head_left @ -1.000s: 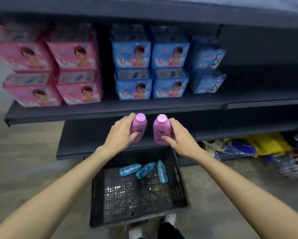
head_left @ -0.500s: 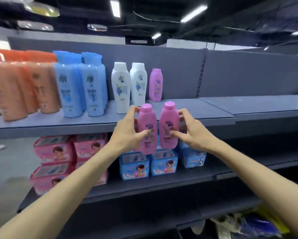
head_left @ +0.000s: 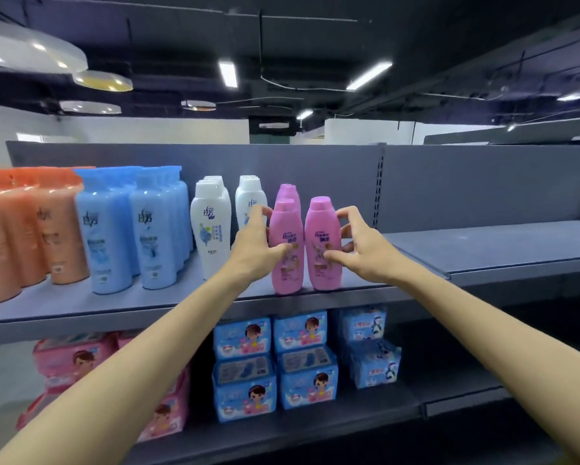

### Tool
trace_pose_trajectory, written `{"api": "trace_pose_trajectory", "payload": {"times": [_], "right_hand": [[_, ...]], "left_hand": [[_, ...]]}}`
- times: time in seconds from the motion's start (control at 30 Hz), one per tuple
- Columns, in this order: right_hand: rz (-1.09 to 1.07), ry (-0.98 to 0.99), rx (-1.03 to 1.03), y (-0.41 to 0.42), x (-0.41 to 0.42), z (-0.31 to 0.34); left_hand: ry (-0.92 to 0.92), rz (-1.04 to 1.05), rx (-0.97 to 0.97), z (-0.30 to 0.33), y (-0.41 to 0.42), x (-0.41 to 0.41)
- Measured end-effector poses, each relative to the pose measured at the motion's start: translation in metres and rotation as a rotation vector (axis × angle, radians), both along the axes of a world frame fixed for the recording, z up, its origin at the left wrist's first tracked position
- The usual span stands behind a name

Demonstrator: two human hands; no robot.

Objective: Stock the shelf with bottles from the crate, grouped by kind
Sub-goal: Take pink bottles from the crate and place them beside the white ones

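Two pink bottles stand upright side by side at the front edge of the top shelf point(head_left: 483, 253). My left hand point(head_left: 253, 246) grips the left pink bottle point(head_left: 286, 229), thumb on its label and fingers behind it. My right hand point(head_left: 357, 248) grips the right pink bottle point(head_left: 323, 226) the same way from the right. A third pink bottle point(head_left: 287, 192) stands behind them near the back panel. The crate is out of view.
Left of the pink bottles stand white bottles point(head_left: 211, 226), then blue bottles point(head_left: 131, 229), then orange bottles point(head_left: 17, 229), in rows. The shelf part to the right is bare. Blue boxes point(head_left: 275, 364) and pink boxes point(head_left: 80, 367) fill the shelf below.
My hands lifted both pink bottles from above the crate up to the top shelf and set their bases on its front edge. The view tilted upward and the crate left the frame.
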State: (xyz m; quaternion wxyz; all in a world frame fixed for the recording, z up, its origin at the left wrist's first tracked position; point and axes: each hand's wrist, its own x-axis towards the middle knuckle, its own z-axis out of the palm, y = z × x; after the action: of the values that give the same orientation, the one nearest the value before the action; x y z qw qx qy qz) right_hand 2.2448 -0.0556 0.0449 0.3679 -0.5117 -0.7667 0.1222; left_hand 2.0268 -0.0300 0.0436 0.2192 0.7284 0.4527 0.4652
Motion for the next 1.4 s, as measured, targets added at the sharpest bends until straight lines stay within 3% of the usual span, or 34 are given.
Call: {"api": "trace_pose_trajectory", "payload": {"times": [0.63,1.0,1.4], "right_hand": [[0.111,-0.005,-0.037,0.129,0.108,-0.003],[0.168,0.017,-0.054,0.148,0.110,-0.004],[0.172,0.054,-0.038,0.159,0.084,-0.009]], "left_hand": [[0.090,0.219,-0.058,0.011,0.165,0.071],[0.088,0.268,-0.061,0.009,0.192,0.076],[0.373,0.446,0.069,0.003,0.182,0.091]]}}
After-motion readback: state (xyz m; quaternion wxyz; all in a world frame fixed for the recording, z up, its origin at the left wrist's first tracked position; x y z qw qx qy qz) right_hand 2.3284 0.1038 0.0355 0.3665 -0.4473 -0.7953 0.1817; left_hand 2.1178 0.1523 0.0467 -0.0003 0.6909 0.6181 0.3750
